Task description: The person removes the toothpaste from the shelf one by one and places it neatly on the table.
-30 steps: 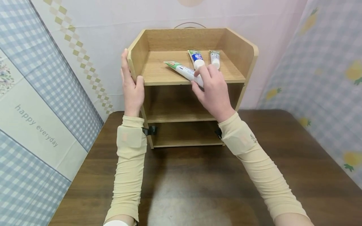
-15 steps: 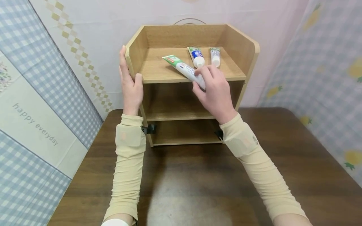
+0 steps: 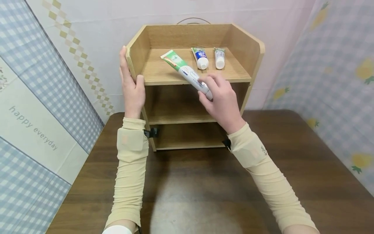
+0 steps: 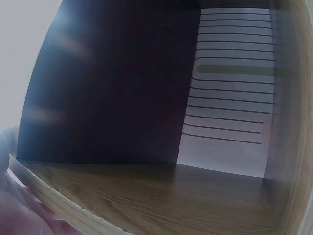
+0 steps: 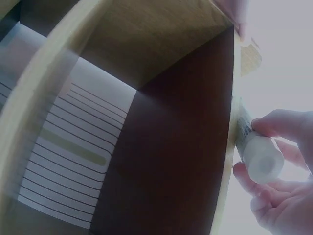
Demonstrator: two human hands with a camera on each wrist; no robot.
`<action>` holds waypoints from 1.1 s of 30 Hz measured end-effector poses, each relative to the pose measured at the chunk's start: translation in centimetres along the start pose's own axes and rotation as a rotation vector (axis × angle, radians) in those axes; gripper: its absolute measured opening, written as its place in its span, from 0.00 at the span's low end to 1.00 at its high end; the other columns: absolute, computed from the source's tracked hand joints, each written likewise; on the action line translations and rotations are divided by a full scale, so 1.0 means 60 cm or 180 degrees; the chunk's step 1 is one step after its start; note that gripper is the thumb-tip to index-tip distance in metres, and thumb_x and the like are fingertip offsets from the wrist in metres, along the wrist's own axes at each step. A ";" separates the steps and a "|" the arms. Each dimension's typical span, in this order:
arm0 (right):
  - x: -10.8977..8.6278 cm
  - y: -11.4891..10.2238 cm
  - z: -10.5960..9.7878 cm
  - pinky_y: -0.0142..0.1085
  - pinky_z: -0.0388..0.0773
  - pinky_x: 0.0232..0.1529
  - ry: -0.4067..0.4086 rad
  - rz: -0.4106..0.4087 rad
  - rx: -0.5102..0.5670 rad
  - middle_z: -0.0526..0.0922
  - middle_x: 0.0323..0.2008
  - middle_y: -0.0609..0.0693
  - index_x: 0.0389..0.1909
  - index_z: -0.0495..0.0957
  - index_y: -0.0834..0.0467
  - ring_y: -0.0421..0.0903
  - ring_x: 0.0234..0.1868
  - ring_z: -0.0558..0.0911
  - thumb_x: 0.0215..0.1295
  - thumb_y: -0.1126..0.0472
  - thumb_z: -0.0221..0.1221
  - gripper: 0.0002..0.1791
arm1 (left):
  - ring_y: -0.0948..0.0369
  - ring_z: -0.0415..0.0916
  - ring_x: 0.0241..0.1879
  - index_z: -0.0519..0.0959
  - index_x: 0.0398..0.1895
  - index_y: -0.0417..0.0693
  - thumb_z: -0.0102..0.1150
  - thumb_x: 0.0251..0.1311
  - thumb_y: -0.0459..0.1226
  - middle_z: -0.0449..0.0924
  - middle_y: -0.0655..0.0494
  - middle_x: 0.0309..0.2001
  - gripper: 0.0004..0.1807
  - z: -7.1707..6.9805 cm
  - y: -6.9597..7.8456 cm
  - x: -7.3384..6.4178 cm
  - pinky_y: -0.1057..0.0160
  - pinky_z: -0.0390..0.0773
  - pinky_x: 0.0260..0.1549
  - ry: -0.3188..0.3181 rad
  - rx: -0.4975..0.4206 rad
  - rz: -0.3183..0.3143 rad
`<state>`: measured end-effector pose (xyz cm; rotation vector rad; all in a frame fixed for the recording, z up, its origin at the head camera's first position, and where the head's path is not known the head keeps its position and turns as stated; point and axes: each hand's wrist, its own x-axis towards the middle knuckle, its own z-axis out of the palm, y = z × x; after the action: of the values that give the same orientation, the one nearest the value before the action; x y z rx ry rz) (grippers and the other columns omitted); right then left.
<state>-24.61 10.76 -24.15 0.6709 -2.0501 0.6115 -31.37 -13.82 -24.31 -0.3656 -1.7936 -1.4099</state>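
In the head view my right hand [image 3: 220, 99] pinches a green-and-white toothpaste tube [image 3: 190, 74] near its cap end. The tube slants up to the left, its green flat end over the top board. Its white cap [image 5: 265, 160] shows in the right wrist view, beside the front edge of a board. My left hand [image 3: 132, 92] grips the left side panel of a wooden shelf [image 3: 187, 35], thumb at the front edge and fingers along the outside. On the top board lie a blue, green and white toothpaste tube [image 3: 201, 58] and a smaller pale tube [image 3: 219, 58], caps facing forward.
Raised side and back panels edge the shelf's top. Two lower compartments [image 3: 184, 102] open toward me, and a lined white surface [image 4: 230, 107] shows behind in the left wrist view. The shelf stands on a dark wooden table [image 3: 187, 185], with patterned cloth [image 3: 330, 81] around it.
The held tube has tilted so its green end rises higher and further left, with more of its label showing. My left hand keeps its grip on the panel. The view has shifted slightly.
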 end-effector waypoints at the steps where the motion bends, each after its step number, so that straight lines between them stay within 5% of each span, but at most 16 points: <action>1: -0.001 0.002 0.000 0.49 0.74 0.43 -0.0010 0.0001 0.0002 0.79 0.47 0.61 0.48 0.79 0.62 0.58 0.42 0.76 0.59 0.65 0.62 0.15 | 0.74 0.54 0.68 0.51 0.76 0.59 0.39 0.54 0.25 0.51 0.69 0.75 0.43 0.001 0.001 0.000 0.70 0.57 0.64 0.0003 0.0005 -0.0013; 9: -0.011 0.003 0.010 0.48 0.74 0.42 -0.0092 -0.0121 0.0069 0.81 0.44 0.59 0.50 0.79 0.60 0.56 0.40 0.78 0.59 0.66 0.62 0.16 | 0.72 0.54 0.67 0.51 0.76 0.56 0.39 0.54 0.24 0.52 0.67 0.75 0.43 -0.001 0.003 0.003 0.70 0.57 0.64 0.0057 0.0027 -0.0048; 19: -0.047 0.010 0.041 0.46 0.75 0.48 -0.0247 -0.0613 0.0066 0.80 0.45 0.58 0.53 0.79 0.58 0.54 0.44 0.78 0.60 0.68 0.60 0.18 | 0.69 0.55 0.67 0.49 0.76 0.52 0.37 0.56 0.25 0.49 0.61 0.77 0.41 -0.008 0.053 -0.016 0.68 0.58 0.62 -0.0055 -0.0066 -0.0242; 28: -0.064 0.003 0.038 0.43 0.74 0.49 0.0123 -0.0728 0.0205 0.80 0.44 0.58 0.52 0.81 0.58 0.53 0.46 0.76 0.60 0.69 0.59 0.18 | 0.68 0.57 0.65 0.50 0.76 0.56 0.39 0.56 0.25 0.50 0.62 0.76 0.42 -0.002 0.006 0.000 0.67 0.61 0.61 -0.0047 -0.0031 -0.0106; 33: -0.073 -0.004 0.023 0.44 0.72 0.51 0.0422 -0.0734 0.0283 0.81 0.44 0.59 0.50 0.81 0.59 0.55 0.47 0.74 0.60 0.70 0.59 0.17 | 0.66 0.59 0.64 0.49 0.76 0.58 0.40 0.56 0.26 0.51 0.60 0.75 0.42 -0.004 0.010 -0.001 0.66 0.63 0.59 -0.0084 0.0036 -0.0194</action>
<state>-23.17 10.70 -28.52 0.8810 -1.8001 0.5982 -30.84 -13.80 -23.91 -0.3276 -1.8473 -1.4427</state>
